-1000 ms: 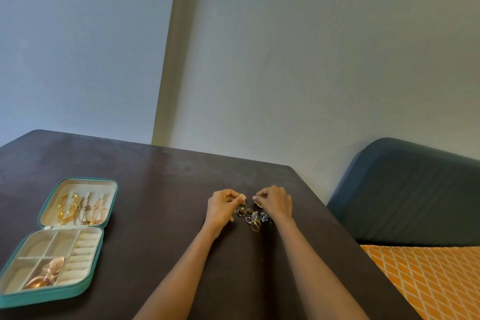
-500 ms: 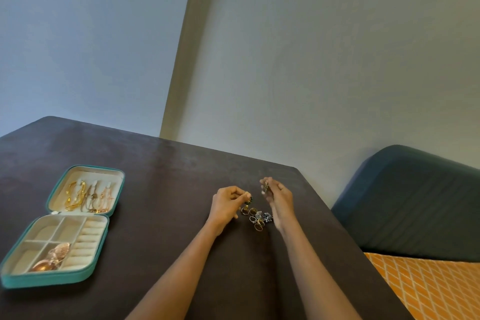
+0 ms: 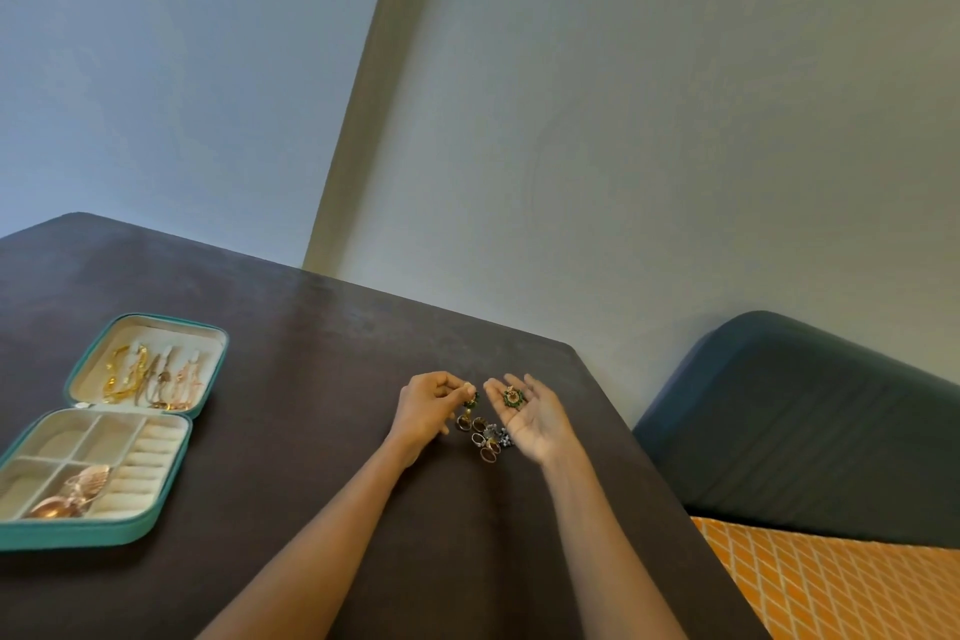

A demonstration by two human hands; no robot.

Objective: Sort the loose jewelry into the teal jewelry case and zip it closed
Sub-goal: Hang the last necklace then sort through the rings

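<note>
I see the teal jewelry case (image 3: 104, 437) lying unzipped and flat on the left of the dark tabletop (image 3: 311, 353), well apart from my hands.

Its lid half holds gold and rose chains (image 3: 150, 377); the divided base has rose-gold pieces (image 3: 72, 494) in its near compartment. The loose pile of rings (image 3: 485, 437) sits on the tabletop between my two hands. My left hand (image 3: 428, 405) has its fingers curled, pinching a green earring (image 3: 470, 399) just above the pile. My right hand (image 3: 535, 418) is turned palm up, fingers relaxed and spread, with a matching round green earring (image 3: 512, 398) resting on its fingers. Bare tabletop separates the pile from the case. Off the right edge are a dark blue cushion (image 3: 805, 421) and an orange patterned cloth (image 3: 841, 587); pale walls rise behind.
</note>
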